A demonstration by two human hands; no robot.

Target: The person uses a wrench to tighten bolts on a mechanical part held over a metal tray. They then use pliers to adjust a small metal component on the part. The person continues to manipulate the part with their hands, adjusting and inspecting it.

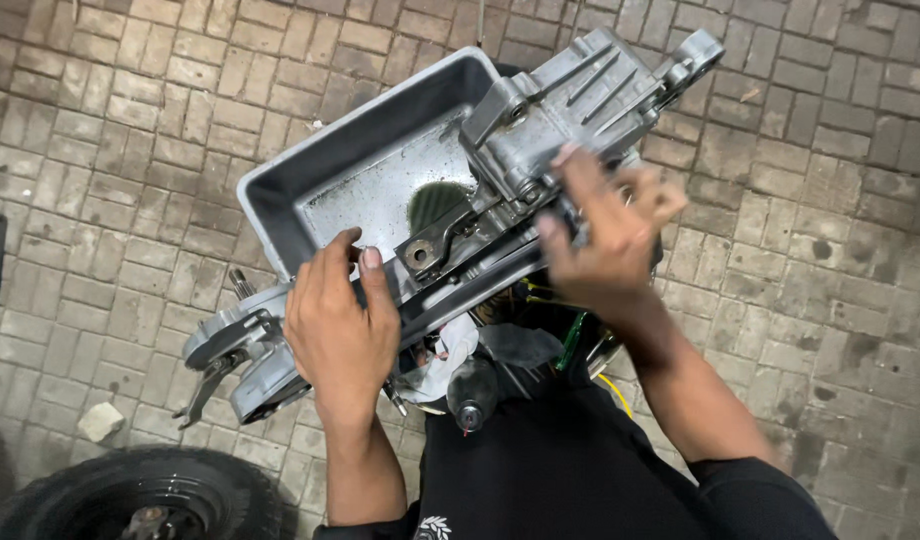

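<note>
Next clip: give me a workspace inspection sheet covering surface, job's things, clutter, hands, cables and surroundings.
Surface: brick paving, stained.
Job's things: grey metal engine casing held over a grey tray; dark oil puddle in the tray.
Clutter: white rag; a loose stone.
Hands: left hand grips the casing's lower edge; right hand on its middle, blurred.
Cables: yellow wire under the casing.
Surroundings: black tyre at lower left.
</note>
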